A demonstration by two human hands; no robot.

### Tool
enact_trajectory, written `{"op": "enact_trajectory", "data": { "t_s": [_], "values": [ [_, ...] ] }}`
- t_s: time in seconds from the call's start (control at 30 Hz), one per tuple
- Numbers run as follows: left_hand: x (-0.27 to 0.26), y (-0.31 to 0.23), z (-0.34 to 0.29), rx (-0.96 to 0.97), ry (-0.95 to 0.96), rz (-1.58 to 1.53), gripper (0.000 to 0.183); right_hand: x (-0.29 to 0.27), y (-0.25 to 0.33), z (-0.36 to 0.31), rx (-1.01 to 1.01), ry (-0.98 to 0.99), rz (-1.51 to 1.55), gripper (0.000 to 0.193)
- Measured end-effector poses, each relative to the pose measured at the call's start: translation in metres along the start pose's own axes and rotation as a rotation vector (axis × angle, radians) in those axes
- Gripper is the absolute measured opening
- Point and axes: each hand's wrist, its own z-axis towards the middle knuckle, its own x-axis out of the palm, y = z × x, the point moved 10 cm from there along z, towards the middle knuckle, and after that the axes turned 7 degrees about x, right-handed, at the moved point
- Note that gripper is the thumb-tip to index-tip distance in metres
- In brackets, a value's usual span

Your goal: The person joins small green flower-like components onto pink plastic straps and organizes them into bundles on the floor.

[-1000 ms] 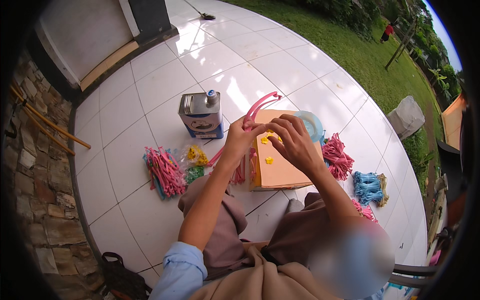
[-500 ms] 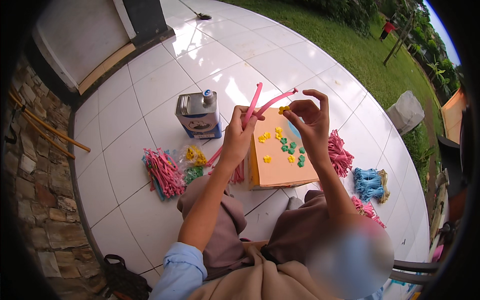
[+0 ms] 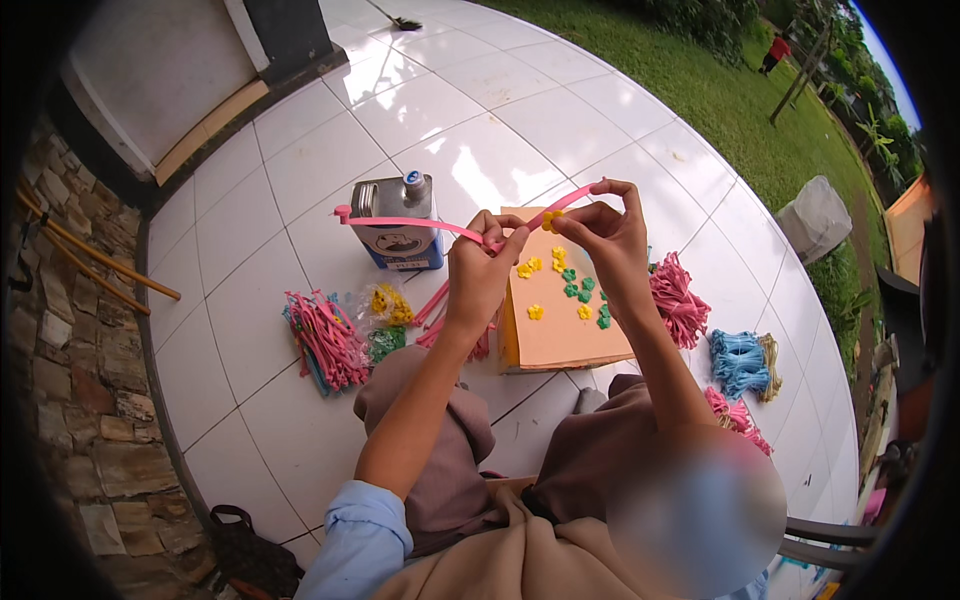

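My left hand (image 3: 480, 275) is closed around the middle of a pink rubbery strap (image 3: 405, 224), whose two ends stick out left and right. Between the thumb and fingers of my right hand (image 3: 612, 240) is a small yellow flower piece (image 3: 551, 219), touching or very near the strap's right part. The right index finger reaches up to the strap's far tip. Beneath both hands stands a peach-topped box (image 3: 570, 345). Loose yellow flowers (image 3: 535, 312) and green flowers (image 3: 572, 291) lie scattered on it.
Left of the box stands a metal can (image 3: 400, 245) with a blue base. Near it lie a bundle of pink straps (image 3: 327, 345) and a bag of yellow flowers (image 3: 390, 305). Pink (image 3: 680, 305) and blue bundles (image 3: 742, 365) lie on the tiles to the right.
The strap's left end has swung from pointing up to pointing left. My right hand has brought the yellow flower left to the strap, and its index finger now meets the strap's tip.
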Motion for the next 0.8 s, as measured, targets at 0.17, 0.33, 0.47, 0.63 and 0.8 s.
{"op": "enact_trajectory", "data": {
  "t_s": [0.17, 0.33, 0.47, 0.63, 0.8],
  "values": [
    [0.003, -0.004, 0.0, 0.038, -0.001, 0.001, 0.038, 0.004, -0.001, 0.001, -0.005, -0.004, -0.015, 0.047],
    [0.003, -0.01, 0.0, 0.087, 0.013, 0.034, 0.038, 0.007, 0.0, 0.002, -0.029, -0.001, -0.031, 0.046],
    [0.003, -0.01, -0.001, 0.08, 0.007, 0.012, 0.037, 0.008, 0.002, 0.001, -0.06, -0.011, -0.058, 0.045],
    [0.003, -0.008, -0.002, 0.093, 0.021, 0.003, 0.038, 0.009, 0.007, 0.0, -0.121, -0.046, -0.155, 0.044],
    [0.002, -0.013, -0.004, 0.069, 0.018, -0.028, 0.04, 0.009, 0.014, -0.002, -0.221, -0.085, -0.336, 0.049]
  ]
}}
